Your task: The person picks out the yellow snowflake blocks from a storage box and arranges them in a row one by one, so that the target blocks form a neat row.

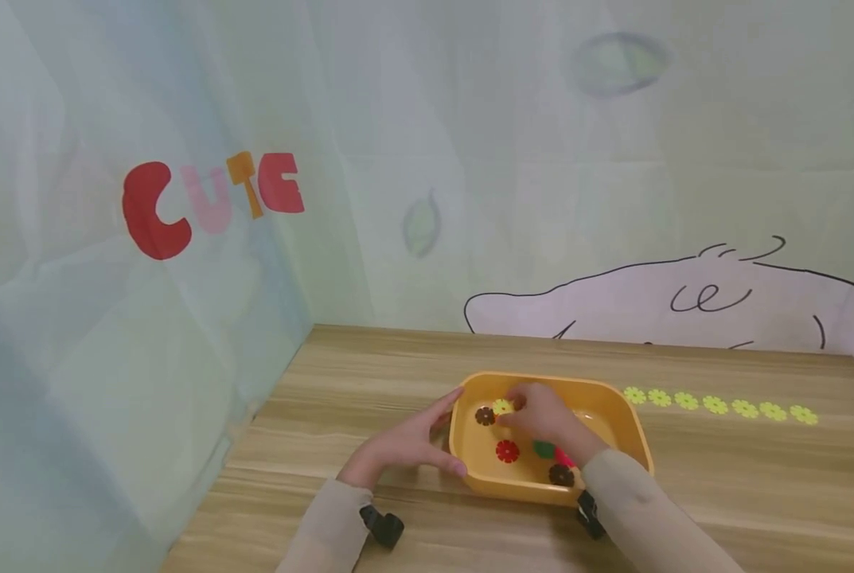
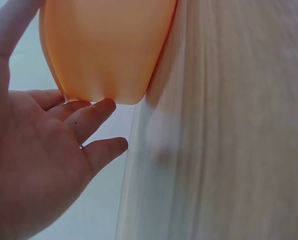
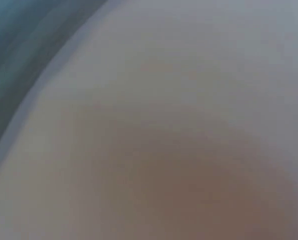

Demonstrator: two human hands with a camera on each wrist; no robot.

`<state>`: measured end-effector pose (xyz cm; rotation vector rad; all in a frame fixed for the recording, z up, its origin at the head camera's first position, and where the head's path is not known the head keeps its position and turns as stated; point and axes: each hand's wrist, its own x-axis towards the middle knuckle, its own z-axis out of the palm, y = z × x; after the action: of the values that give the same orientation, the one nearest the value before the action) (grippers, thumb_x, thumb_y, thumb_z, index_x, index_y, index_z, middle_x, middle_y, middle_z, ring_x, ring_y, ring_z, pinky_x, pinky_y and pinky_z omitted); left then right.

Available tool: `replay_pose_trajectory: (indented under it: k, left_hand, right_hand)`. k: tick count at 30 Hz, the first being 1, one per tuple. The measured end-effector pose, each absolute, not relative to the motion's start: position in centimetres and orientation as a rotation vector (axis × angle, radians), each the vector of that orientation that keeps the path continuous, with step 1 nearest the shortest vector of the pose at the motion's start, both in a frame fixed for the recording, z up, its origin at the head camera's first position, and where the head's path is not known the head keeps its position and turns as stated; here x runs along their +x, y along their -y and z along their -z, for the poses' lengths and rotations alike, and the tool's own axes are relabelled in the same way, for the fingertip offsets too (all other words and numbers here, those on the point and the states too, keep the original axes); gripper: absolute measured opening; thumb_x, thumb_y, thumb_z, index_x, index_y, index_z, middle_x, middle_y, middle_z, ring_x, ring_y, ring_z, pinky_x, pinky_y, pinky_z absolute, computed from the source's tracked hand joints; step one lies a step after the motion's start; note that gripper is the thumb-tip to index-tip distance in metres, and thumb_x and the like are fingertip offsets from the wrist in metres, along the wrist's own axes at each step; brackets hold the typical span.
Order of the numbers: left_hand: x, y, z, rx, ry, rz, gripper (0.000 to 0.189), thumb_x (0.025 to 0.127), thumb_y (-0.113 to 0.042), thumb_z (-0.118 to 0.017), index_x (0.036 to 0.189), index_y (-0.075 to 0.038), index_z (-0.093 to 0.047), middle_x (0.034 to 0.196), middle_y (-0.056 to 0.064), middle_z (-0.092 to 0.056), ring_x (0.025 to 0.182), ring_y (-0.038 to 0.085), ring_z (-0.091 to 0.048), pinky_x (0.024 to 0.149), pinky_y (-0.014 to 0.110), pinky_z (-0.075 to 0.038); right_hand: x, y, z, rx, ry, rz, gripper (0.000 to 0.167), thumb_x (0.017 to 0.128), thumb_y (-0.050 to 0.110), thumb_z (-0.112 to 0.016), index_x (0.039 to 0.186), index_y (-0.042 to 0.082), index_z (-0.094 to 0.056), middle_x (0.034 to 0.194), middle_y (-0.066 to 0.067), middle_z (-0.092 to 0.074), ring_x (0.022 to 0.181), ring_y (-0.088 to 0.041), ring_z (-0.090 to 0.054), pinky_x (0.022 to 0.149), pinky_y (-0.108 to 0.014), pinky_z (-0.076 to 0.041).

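Note:
An orange plastic tray (image 1: 551,495) stands on the wooden table. My left hand (image 1: 408,442) touches its left end, thumb at the near corner and other fingers spread toward the far side. The left wrist view shows those fingertips against the tray's outer wall (image 2: 109,50). My right hand (image 1: 544,414) reaches inside, thumb and fingertips pinching a yellow flower-shaped piece (image 1: 501,407) by its edges. Close to it lies a brown flower-shaped piece (image 1: 485,416). A red one (image 1: 508,451), a green piece (image 1: 543,450) and another brown one (image 1: 561,475) lie nearer. Blur fills the right wrist view.
A row of several yellow flower-shaped pieces (image 1: 715,405) runs along the table (image 1: 756,493) right of the tray. Behind the table hangs a backdrop (image 1: 369,239) with a line drawing; coloured letters (image 1: 157,211) mark the left side.

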<state>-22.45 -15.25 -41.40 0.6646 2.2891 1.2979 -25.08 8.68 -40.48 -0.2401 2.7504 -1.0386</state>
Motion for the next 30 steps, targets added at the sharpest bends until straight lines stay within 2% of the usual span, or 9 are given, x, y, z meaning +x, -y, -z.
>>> replay_pose_trajectory:
  k: [12, 24, 30]
  left_hand:
    - [-22.3, 14.8, 41.3, 0.652, -2.302, -1.272, 0.111, 0.073, -0.04, -0.084, 0.156, -0.021, -0.013, 0.162, 0.002, -0.015, 0.144, 0.024, -0.028, 0.117, 0.051, -0.021]
    - [-22.2, 14.9, 41.4, 0.622, -2.286, -1.305, 0.111, 0.072, -0.039, -0.084, 0.156, -0.023, -0.013, 0.162, 0.0, -0.015, 0.144, 0.024, -0.028, 0.117, 0.052, -0.02]
    - [-22.2, 14.9, 41.3, 0.609, -2.293, -1.302, 0.111, 0.072, -0.039, -0.084, 0.156, -0.023, -0.014, 0.162, -0.001, -0.014, 0.144, 0.024, -0.027, 0.117, 0.051, -0.02]
  right_hand:
    - [-23.8, -11.5, 37.2, -0.401, -2.807, 1.19, 0.041, 0.083, 0.019, -0.075, 0.116, -0.003, -0.065, 0.104, -0.014, -0.064, 0.086, -0.023, -0.058, 0.069, -0.031, -0.055]
    - [-21.7, -16.2, 33.9, -0.313, -2.902, 1.08, 0.051, 0.085, 0.033, -0.074, 0.124, 0.003, -0.062, 0.109, -0.013, -0.063, 0.094, -0.024, -0.057, 0.069, -0.028, -0.053]
    - [-21.2, -20.1, 32.1, -0.326, -2.998, 1.002, 0.058, 0.086, 0.038, -0.072, 0.125, -0.003, -0.058, 0.109, -0.018, -0.062, 0.095, -0.029, -0.057, 0.067, -0.031, -0.053]
